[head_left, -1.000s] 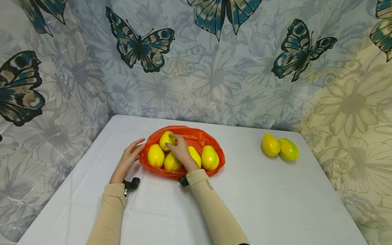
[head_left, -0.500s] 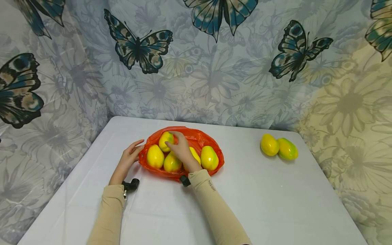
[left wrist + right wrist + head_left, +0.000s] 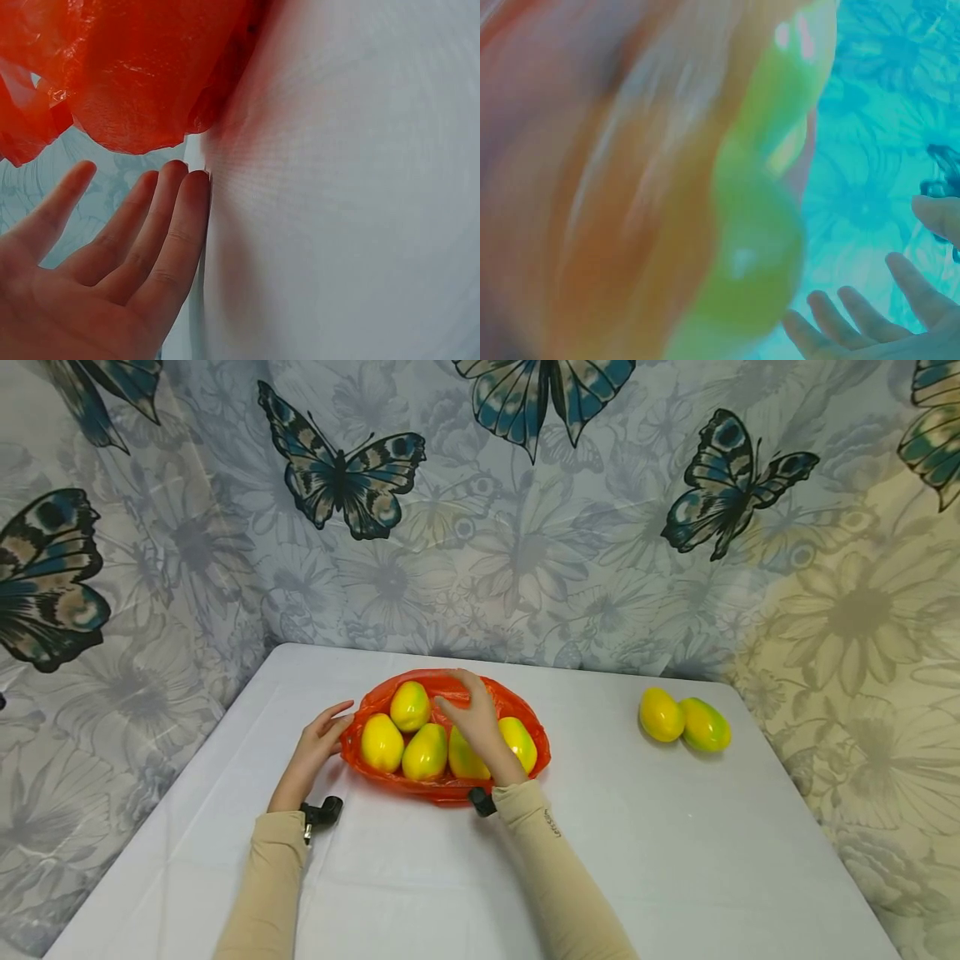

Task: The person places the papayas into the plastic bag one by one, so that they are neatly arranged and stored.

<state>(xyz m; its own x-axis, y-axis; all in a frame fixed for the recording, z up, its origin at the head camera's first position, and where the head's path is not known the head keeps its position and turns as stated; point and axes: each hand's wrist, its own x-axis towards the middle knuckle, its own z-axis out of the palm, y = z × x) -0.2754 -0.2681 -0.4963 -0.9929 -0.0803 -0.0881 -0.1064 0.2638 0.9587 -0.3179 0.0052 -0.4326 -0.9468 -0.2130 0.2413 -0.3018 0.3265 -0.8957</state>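
Observation:
An orange plastic bag lies open on the white table, holding several yellow-green mangoes. My right hand hovers over the bag's right half with fingers relaxed and spread, holding nothing; it partly covers two mangoes. In the right wrist view its fingers show loosely extended beside a blurred mango. My left hand rests open on the table at the bag's left edge, fingertips straight and close to the orange bag.
Two more mangoes lie side by side on the table's far right. A butterfly-and-flower curtain hangs close behind and at both sides of the table. Small black camera mounts sit at both wrists.
My right hand has let go of the rear mango and moved right across the bag, fingers opening. The left hand has stayed at the bag's left edge.

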